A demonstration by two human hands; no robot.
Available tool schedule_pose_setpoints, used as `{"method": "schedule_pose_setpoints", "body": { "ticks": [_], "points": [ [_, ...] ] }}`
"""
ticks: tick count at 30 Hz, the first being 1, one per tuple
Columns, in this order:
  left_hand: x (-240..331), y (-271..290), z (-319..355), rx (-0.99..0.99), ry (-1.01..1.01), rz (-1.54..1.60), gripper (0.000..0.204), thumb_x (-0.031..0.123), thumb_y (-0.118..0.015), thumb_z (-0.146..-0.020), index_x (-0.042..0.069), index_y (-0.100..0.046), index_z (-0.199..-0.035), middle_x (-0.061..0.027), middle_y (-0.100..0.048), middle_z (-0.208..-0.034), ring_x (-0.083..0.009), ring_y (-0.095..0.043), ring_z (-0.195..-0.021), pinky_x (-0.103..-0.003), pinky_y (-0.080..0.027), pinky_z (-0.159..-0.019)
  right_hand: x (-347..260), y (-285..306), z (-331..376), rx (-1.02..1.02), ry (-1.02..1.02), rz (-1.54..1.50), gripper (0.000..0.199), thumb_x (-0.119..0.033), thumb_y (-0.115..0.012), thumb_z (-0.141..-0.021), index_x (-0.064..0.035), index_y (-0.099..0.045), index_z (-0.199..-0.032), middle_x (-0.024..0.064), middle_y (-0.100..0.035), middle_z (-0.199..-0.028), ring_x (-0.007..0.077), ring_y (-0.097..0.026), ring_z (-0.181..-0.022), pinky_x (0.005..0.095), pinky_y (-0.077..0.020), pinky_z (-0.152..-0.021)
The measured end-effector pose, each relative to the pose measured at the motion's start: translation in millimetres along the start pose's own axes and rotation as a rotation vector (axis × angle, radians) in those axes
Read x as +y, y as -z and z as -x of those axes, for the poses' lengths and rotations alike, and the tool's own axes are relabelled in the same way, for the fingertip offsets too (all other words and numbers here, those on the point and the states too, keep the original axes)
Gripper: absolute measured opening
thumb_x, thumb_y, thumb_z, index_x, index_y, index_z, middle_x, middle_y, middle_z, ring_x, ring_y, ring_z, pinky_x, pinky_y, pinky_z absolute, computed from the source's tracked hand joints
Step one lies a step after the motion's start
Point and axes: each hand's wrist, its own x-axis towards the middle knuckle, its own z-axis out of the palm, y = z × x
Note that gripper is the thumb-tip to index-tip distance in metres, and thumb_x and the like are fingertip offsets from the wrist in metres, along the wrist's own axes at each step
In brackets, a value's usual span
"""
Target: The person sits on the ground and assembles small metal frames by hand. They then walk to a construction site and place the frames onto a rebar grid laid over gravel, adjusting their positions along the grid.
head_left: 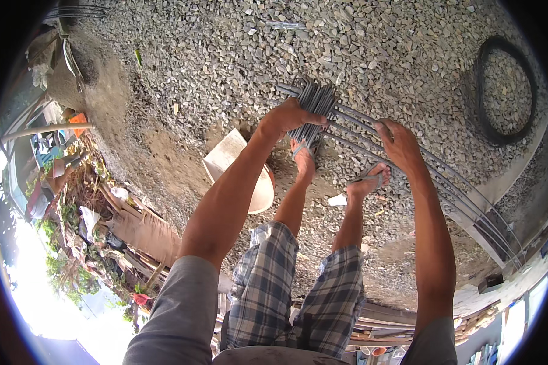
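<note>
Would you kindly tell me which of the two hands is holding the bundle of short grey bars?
The left hand is clasped on the bundle; the right hand is instead at the long rods.

underfoot: grey gravel point(377, 48), brown dirt point(109, 91) along its left edge
beyond left edge: a jumbled scrap heap point(131, 228) and green plants point(67, 271)
right edge: a pale concrete strip point(520, 167)
near edge: stacked wood planks point(386, 317)
light: bright daylight, with white glare point(36, 298) behind the plants
</note>
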Motion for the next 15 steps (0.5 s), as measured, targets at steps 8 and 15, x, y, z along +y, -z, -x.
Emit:
{"method": "schedule_pose_setpoints", "body": {
  "ticks": [8,15],
  "points": [
    [-21,-8,-13,0.204,-0.063,-0.182,0.057,0.053,-0.088,-0.066,-0.001,-0.076,-0.080,-0.0129,-0.068,-0.069,-0.0238,-0.064,-0.065,-0.042,-0.050,-0.070,0,-5,-7,-0.008,0.003,-0.063,0.059,-0.053,-0.044,-0.104,-0.0040,-0.064,-0.130,0.0234,-0.064,-0.129,0.0398,-0.061,-0.120,0.0454,-0.0470,-0.103],
    [22,-39,19,0.124,-0.118,0.030,0.062,0.045,-0.091,-0.065,-0.010,-0.069,-0.085,-0.0162,-0.070,-0.078,-0.0228,-0.066,-0.069,-0.037,-0.051,-0.065,-2,-3,-1,0.169,0.099,-0.044,0.049,-0.047,-0.048,-0.104,-0.0060,-0.068,-0.124,0.0255,-0.067,-0.120,0.0405,-0.066,-0.110,0.0505,-0.0506,-0.096]
  ]
}}
